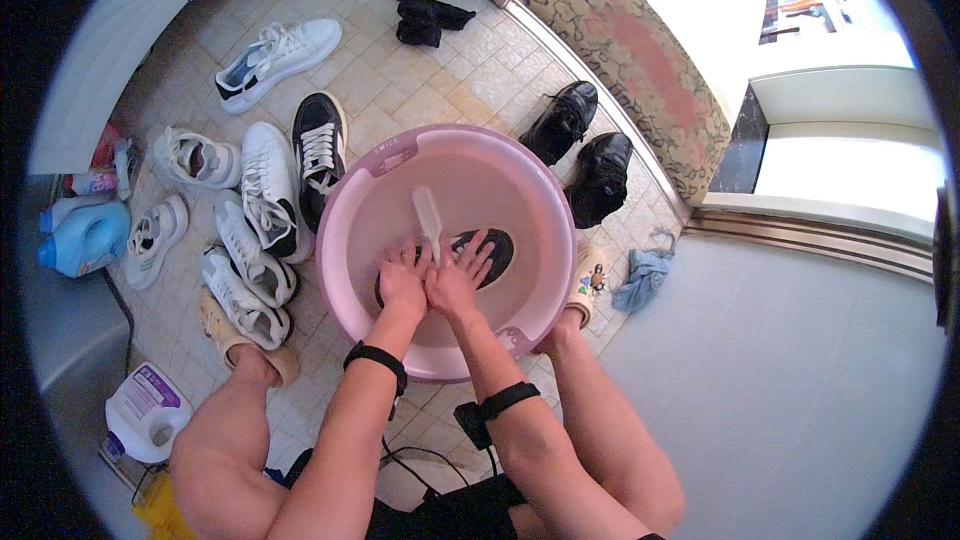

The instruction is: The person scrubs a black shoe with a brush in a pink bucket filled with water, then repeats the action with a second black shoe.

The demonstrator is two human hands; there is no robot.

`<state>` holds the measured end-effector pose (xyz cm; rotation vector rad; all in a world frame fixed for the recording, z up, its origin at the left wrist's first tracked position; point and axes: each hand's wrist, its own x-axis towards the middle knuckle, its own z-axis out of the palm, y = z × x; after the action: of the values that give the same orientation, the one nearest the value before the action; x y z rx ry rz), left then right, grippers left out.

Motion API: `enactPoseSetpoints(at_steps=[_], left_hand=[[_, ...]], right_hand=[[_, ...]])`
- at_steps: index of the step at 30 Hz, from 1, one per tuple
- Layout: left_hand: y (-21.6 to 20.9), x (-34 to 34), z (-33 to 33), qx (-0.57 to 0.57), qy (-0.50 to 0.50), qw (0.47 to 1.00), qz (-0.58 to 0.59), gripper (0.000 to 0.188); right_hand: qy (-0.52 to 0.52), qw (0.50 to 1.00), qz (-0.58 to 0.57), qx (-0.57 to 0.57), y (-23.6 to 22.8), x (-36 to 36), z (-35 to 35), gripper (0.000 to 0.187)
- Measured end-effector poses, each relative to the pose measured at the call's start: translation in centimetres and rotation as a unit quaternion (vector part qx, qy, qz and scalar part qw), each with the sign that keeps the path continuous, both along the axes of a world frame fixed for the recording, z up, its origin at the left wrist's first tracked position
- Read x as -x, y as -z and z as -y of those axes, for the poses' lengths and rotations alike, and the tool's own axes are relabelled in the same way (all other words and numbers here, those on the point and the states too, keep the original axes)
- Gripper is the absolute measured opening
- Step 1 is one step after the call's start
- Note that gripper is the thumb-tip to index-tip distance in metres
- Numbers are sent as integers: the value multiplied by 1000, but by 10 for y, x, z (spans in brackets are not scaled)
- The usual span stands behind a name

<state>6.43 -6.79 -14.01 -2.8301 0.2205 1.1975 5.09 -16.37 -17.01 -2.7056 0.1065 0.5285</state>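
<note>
A pink round basin (340, 310) of cloudy water stands on the floor between my feet. In it lies a dark shoe (497, 258) with a pale rim, partly covered by my hands. My left hand (402, 285) rests palm down over the shoe's left part, its fingers apart. My right hand (455, 285) lies beside it with fingers spread toward the shoe's right end. A white brush (427, 212) points away from me, its lower end between my hands. Whether either hand grips the brush is unclear. Some fingertips are blurred by the water.
White sneakers (268, 180) and a black sneaker (319, 145) crowd the basin's left. Black shoes (600, 180) stand right; black socks (420, 15) lie at the back. A blue detergent bottle (92, 237), a white jug (148, 410) and a blue cloth (643, 280) are nearby.
</note>
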Motion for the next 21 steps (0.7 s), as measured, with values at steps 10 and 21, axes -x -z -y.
enactPoseSetpoints(at_steps=[10, 21], left_hand=[[-6, -1, 6, -26, 23, 999, -6, 67], [2, 3, 4, -44, 28, 999, 7, 70]], right_hand=[[-1, 998, 61, 3, 6, 3, 3, 59], [1, 997, 75, -14, 1, 2, 0, 61]])
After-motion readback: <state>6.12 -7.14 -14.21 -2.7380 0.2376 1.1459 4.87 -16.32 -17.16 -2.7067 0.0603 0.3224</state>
